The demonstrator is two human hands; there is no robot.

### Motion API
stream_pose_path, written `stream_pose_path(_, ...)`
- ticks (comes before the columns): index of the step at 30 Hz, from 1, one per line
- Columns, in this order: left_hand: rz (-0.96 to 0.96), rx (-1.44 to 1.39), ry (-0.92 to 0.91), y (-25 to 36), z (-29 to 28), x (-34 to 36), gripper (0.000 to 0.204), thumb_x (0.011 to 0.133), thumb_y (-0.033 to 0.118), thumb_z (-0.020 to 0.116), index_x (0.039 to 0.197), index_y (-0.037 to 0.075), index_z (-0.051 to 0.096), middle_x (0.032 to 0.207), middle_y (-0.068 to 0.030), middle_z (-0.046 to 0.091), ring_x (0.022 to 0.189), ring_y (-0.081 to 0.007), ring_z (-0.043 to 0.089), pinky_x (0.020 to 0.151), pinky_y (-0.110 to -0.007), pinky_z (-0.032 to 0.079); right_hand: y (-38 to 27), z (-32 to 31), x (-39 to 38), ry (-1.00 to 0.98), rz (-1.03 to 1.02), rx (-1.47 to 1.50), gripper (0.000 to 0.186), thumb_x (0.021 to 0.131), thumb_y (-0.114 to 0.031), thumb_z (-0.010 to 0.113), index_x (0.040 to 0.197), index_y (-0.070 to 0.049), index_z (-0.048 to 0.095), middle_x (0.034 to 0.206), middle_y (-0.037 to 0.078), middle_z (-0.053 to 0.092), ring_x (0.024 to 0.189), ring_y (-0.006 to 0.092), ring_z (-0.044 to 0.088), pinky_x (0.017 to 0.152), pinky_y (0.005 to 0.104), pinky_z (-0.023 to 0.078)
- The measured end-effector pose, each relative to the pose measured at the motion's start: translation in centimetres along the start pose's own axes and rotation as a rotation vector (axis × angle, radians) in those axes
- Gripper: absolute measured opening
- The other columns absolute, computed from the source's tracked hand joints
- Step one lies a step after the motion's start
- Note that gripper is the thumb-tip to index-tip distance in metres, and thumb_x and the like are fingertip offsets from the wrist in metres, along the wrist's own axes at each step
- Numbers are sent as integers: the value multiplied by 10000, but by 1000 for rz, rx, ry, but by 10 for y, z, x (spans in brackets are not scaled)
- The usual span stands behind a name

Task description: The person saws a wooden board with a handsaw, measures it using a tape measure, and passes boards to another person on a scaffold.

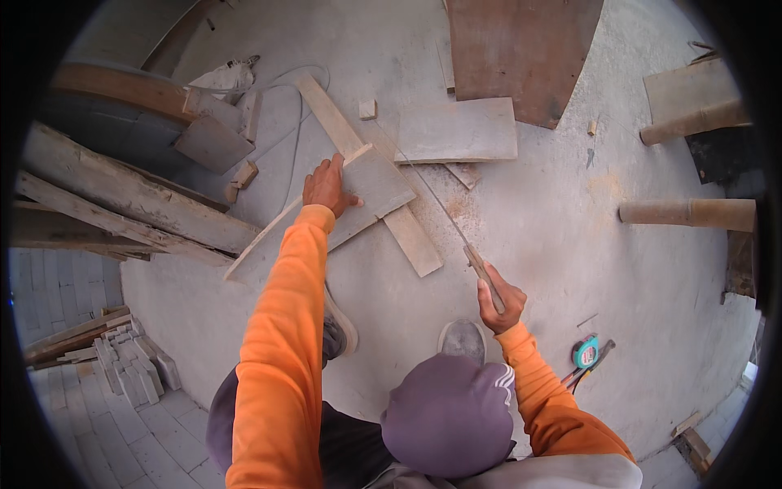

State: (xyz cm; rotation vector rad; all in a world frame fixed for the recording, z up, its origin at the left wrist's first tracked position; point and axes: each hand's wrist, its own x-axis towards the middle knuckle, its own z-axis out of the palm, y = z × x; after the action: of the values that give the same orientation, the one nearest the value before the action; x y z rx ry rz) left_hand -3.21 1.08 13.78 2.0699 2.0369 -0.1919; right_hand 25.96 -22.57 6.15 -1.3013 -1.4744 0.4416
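My left hand [328, 189] presses on a grey wooden board [376, 191], its thumb on the face and its fingers at the far edge. The board lies across a narrow wooden plank [414, 242], with its other end reaching down to the left. My right hand [501, 301] is closed round the wooden handle of a handsaw [444, 208]. The saw's thin blade is seen nearly edge-on and points up and left, past the board's right end. Whether the teeth touch the board I cannot tell. Sawdust [464, 208] lies beside the blade.
Beyond the saw lie a pale board [458, 130], a small wood block [368, 109] and a large brown panel [521, 57]. A teal tape measure [585, 352] and pincers [599, 359] rest at right. Timbers [138, 191] stand left, bamboo poles [688, 213] right.
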Motion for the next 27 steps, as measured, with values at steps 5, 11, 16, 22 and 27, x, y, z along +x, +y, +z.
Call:
stream_pose_path(5,163,-215,-300,-2,2,3,770,584,201,971,1212,83,540,1244,-141,633,1225,-361,560,1006,-460,459,-14,-91,-83,63,-30,-352,430,865,13,660,1276,122,600,944,231,730,657,304,704,613,352,557)
stream_pose_path(11,377,-157,-553,5,38,2,893,595,454,961,1289,32,588,1230,-184,609,1208,-420,528,1016,-473,438,-19,-108,-139,11,298,-531,554,890,-50,660,1393,107,487,1145,268,680,822,373,699,723,399,566)
stream_pose_path(16,374,-166,-362,43,50,17,742,811,684,714,1064,-13,740,1150,-197,599,1129,-399,495,1057,-501,386,0,-105,-137,-72,288,-718,621,900,-129,678,1429,89,436,1346,281,599,1133,433,649,963,444,530)
stream_pose_path(22,-48,-507,-41,61,107,79,470,954,372,690,1215,-16,649,1237,-223,617,1185,-400,574,1033,-481,461,11,-74,-140,-281,314,-715,724,886,-192,711,1512,-5,399,982,167,583,900,342,573,805,425,467)
stream_pose_path(27,-303,-571,-270,103,110,121,509,900,335,758,1227,-24,605,1297,-255,610,1227,-418,596,1023,-455,514,12,-86,-127,-351,441,-680,710,909,-203,676,1537,-26,393,1081,160,615,965,341,585,828,415,452)
